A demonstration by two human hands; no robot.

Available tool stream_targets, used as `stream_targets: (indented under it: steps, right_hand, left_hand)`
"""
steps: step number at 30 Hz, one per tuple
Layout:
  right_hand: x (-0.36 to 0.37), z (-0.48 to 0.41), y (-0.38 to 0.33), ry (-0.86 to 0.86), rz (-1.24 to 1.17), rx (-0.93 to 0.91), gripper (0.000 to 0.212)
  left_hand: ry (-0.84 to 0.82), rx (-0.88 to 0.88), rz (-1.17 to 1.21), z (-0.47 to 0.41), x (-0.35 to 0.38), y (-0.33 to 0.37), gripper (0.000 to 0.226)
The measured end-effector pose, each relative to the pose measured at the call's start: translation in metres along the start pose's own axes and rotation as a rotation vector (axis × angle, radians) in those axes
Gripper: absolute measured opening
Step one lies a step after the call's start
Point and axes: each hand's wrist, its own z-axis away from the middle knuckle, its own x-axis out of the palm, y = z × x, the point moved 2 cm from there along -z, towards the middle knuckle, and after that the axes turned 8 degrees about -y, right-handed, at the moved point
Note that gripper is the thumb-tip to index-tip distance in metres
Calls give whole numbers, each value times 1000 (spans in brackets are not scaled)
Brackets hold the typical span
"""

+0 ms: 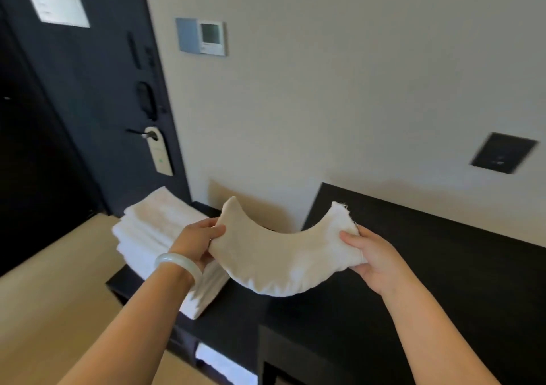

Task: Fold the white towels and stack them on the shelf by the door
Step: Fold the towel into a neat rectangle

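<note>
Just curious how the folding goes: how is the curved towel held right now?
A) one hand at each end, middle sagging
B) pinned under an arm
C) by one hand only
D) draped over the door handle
A: the left hand and right hand each grip one end of the towel, its middle sagging.

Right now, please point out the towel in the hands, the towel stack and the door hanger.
held towel (pixel 280 266): head view, sagging middle.
towel stack (pixel 156 216): head view, top layer.
door hanger (pixel 162 160): head view, lower flat part.
</note>
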Motion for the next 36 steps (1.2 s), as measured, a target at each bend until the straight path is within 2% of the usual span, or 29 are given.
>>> stream_targets:
  steps: [9,19,28,36]
  right_hand:
    - [153,-39,81,-32,21,92,33]
    - [239,-146,124,-24,-38,86,30]
    - [283,-211,152,186,-123,121,28]
    - [320,-222,182,475,-78,55,29]
  left_hand:
    - [109,-64,-37,-23,-175,7,18]
    - [74,-128,-151,-127,-272,39,22]
    - [-79,-214,-394,-247,-308,85,20]
    - [-340,-245,-484,-341,-350,113,21]
